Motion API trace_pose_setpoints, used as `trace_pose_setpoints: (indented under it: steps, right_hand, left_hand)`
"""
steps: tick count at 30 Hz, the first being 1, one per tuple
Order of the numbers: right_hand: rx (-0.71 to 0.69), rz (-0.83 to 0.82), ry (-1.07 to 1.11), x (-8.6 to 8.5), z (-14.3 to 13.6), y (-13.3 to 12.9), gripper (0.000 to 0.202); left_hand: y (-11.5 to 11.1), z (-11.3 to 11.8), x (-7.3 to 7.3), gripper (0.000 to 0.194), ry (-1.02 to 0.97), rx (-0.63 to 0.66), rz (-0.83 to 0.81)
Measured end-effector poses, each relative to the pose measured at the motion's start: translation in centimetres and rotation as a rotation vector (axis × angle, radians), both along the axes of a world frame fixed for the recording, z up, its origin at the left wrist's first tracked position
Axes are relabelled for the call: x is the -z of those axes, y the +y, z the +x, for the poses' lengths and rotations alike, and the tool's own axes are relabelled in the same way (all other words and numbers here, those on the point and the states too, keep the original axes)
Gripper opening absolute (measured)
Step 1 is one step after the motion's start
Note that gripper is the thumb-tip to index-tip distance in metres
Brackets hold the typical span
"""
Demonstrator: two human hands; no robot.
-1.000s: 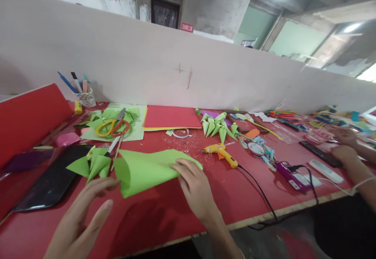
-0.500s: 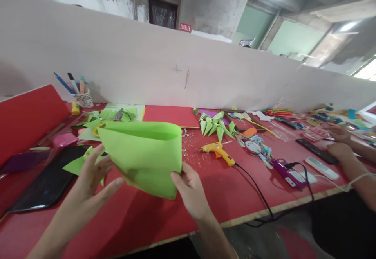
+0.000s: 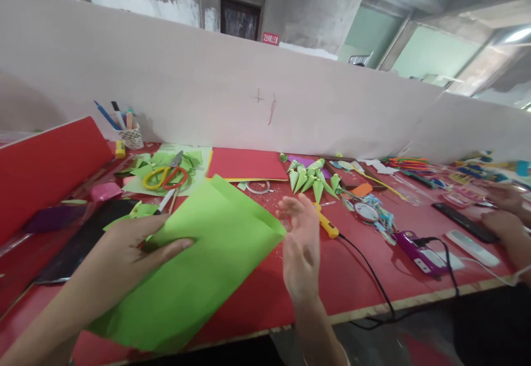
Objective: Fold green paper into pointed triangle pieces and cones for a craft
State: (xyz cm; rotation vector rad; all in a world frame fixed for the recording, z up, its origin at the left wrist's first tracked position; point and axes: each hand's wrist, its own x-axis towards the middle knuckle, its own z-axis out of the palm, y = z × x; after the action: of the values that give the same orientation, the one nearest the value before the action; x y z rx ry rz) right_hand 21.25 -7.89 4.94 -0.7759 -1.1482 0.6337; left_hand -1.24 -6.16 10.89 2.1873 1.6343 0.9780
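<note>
Over the red table (image 3: 261,291), the left hand (image 3: 120,258) now pinched the green paper (image 3: 211,250). The right hand (image 3: 301,252) had loosened, fingers apart, apparently leaving the left to steady it.

From here the right fingers (image 3: 305,207) hide the front of the yellow plastic glue gun (image 3: 328,226); left fingers (image 3: 145,225) partly cover a green folded-paper cluster (image 3: 143,210).

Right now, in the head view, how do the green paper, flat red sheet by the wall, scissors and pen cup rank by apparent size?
1. Green paper, largest by far, though also nearest the camera
2. Flat red sheet
3. Scissors
4. Pen cup, smallest
</note>
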Motion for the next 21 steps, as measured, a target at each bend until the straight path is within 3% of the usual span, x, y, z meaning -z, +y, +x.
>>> trace_pose_setpoints:
  steps: [4,8,14,18,21]
  right_hand:
    - [0.044,0.073,-0.302,-3.0,1.0,0.0,0.034]
    - [-0.02,-0.003,-0.548,-3.7,0.8,0.2,0.016]
    - [-0.071,-0.067,-0.449,-2.5,1.3,-0.1,0.02]
    - [-0.138,-0.075,-0.547,-1.8,2.1,-1.0,0.028]
    - [-0.213,-0.125,-0.653,-1.1,2.1,-1.2,0.018]
  left_hand:
    - [0.8,-0.1,0.2,0.043,0.262,0.303,0.071]
    - [1.4,0.3,0.5,0.039,0.362,0.444,0.034]
    - [0.9,0.8,1.3,0.041,0.475,0.433,-0.06]
    - [0.5,0.6,2.5,0.04,0.487,0.446,-0.124]
    - [0.6,1.1,2.9,0.037,0.473,0.43,-0.152]
